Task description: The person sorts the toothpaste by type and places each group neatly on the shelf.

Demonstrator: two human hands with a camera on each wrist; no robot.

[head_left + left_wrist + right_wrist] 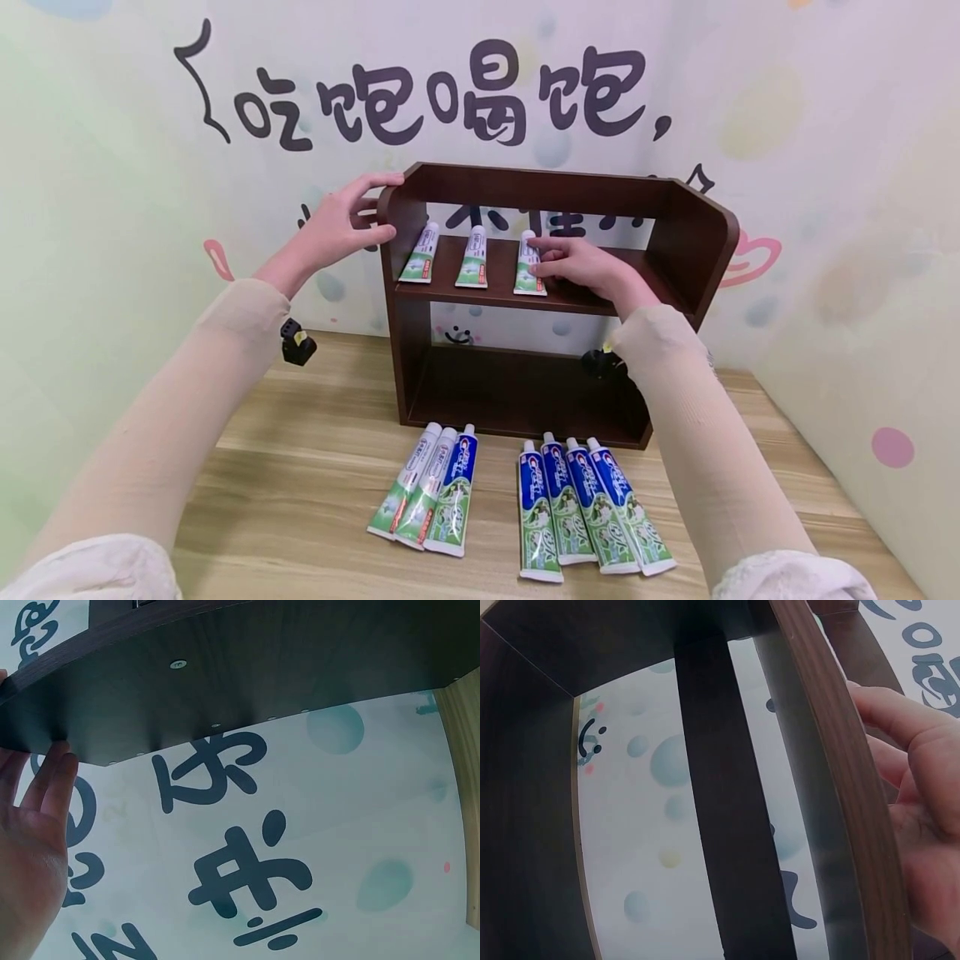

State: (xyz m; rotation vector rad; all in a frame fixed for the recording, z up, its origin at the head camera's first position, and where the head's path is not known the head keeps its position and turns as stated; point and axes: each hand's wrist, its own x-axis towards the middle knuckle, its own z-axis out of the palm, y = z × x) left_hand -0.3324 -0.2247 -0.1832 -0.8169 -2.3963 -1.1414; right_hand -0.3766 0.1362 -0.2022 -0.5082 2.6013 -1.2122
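Observation:
A dark brown two-tier shelf (480, 185) stands against the wall. My left hand (341, 225) grips its left side panel, thumb at the front edge and fingers higher up; the left wrist view shows fingertips against the panel's outer face (247, 667). On the upper tier lean two white-and-green toothpaste tubes, one at the left (420, 254) and another (473, 260) beside it. My right hand (581, 265) pinches a third such toothpaste tube (527, 265) by its right side and upper end. In the right wrist view the shelf board (847, 795) hides that tube and the fingertips.
On the wooden table (300, 500) in front lie two white-and-green tubes (431, 492) with a blue-and-green Crest tube (454, 492) beside them. Several more Crest tubes (577, 500) lie to the right. The shelf's lower tier (510, 387) is above them, and patterned walls (112, 208) stand close around.

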